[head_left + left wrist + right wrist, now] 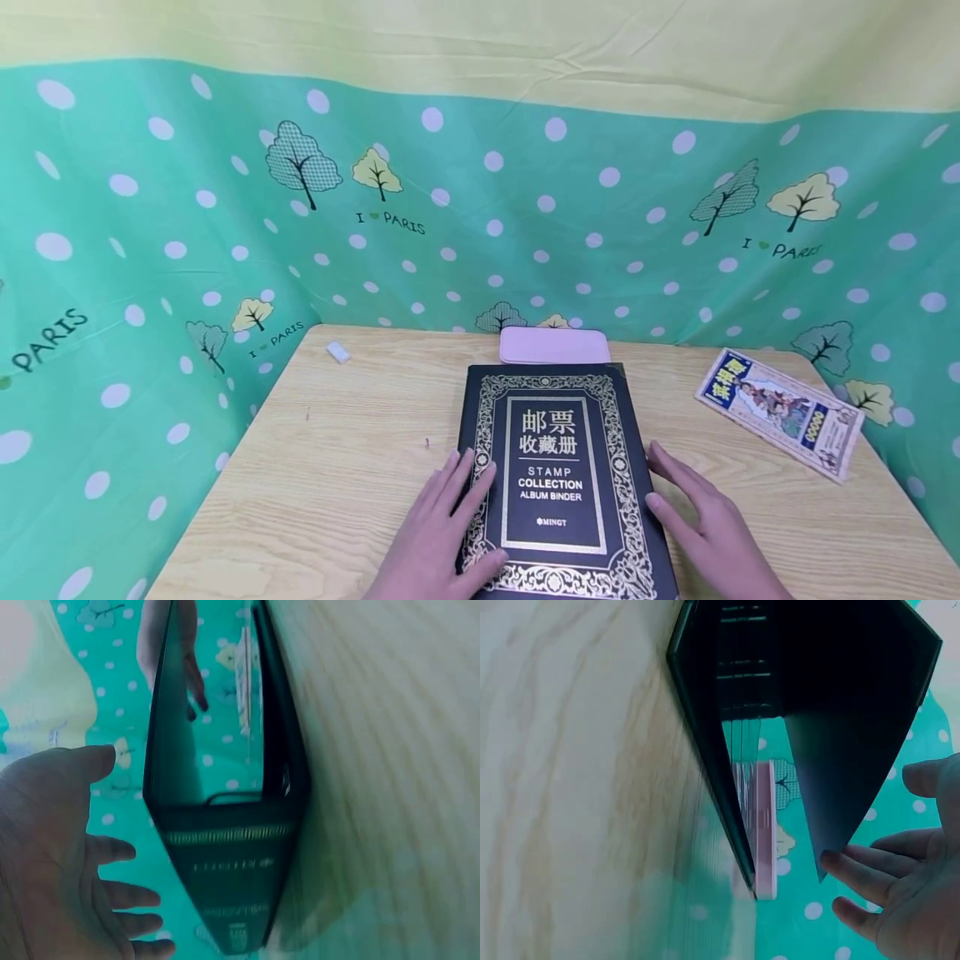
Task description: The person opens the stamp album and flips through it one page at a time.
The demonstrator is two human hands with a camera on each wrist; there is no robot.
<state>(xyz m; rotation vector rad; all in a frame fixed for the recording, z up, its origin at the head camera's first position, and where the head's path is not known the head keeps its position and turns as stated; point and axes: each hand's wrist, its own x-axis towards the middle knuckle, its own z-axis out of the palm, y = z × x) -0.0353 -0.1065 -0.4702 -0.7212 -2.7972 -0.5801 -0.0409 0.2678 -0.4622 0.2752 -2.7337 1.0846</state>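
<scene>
A dark stamp album binder with silver ornament and lettering lies front cover up on the wooden table. My left hand is spread above its left side, fingers straight; in the left wrist view the palm stands a little apart from the spine. Along the right edge of the album is my right hand, its fingers loosely extended. The right wrist view shows its fingertips close to the cover's edge; whether they touch, I cannot tell. Rings and clear sleeves show inside the binder's gap.
Behind the album lies a flat pink case. A printed paper booklet rests at the right, and a small white block near the table's back left corner. A green dotted curtain hangs around the wooden table.
</scene>
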